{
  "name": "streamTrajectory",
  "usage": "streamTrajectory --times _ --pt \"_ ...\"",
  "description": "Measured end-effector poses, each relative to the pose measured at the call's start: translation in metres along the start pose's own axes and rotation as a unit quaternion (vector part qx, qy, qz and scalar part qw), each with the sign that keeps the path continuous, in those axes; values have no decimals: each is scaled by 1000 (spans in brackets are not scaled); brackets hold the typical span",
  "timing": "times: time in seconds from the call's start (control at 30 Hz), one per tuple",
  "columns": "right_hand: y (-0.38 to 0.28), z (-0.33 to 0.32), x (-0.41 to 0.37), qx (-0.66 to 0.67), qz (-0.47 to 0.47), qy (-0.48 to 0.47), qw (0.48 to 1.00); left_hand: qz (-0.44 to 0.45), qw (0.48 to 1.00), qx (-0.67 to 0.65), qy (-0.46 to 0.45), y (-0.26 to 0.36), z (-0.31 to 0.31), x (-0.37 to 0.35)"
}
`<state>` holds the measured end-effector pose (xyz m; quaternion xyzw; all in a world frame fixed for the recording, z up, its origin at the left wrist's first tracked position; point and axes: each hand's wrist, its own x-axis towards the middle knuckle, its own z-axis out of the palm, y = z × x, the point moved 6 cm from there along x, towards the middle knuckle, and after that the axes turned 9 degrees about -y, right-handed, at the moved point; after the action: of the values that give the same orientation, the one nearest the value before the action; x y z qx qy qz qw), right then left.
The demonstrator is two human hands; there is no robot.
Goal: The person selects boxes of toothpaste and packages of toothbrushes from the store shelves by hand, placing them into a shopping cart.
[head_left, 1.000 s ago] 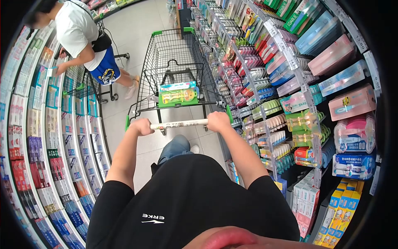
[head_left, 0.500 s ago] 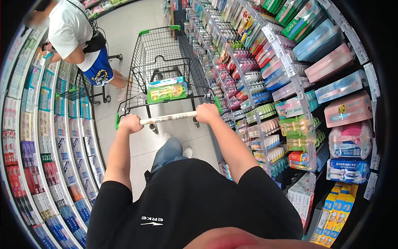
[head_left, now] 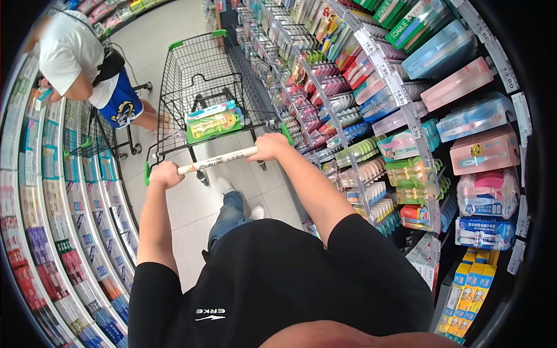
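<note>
Both of my hands grip the white handlebar [head_left: 217, 160] of a shopping cart [head_left: 197, 64]. My left hand [head_left: 166, 174] is wrapped round the bar's left end, and my right hand [head_left: 271, 147] round its right end. The cart has a black wire basket with green corner pieces. Just beyond the bar, a green toothbrush package [head_left: 213, 124] with a yellow cartoon shape lies in the cart, with a light blue package [head_left: 211, 109] behind it.
On the right, a rack [head_left: 409, 110] holds hanging toothbrush packs. Shelves [head_left: 75, 232] of boxed goods line the left side. A person [head_left: 67, 55] in a white shirt stands at the upper left beside another cart [head_left: 87, 127]. Tiled floor [head_left: 191, 238] runs between.
In view, the cart and my hands have shifted left, and the cart is turned slightly. The other person also appears further left. My grip on the handlebar is unchanged.
</note>
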<state>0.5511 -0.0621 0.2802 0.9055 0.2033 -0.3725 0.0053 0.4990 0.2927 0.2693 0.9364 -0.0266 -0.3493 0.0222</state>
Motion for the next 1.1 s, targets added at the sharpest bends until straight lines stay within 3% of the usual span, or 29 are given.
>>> streamTrajectory --times 0.1,0.27,1.1 --pt "3 -13 10 4 -6 -67 998 -5 1000 3 -4 -5 -7 11" --pt "17 -22 41 120 45 -60 990 0 1000 -2 -5 -12 -23 29" --pt "63 -119 122 80 75 -8 994 18 1000 -12 5 -12 -106 120"
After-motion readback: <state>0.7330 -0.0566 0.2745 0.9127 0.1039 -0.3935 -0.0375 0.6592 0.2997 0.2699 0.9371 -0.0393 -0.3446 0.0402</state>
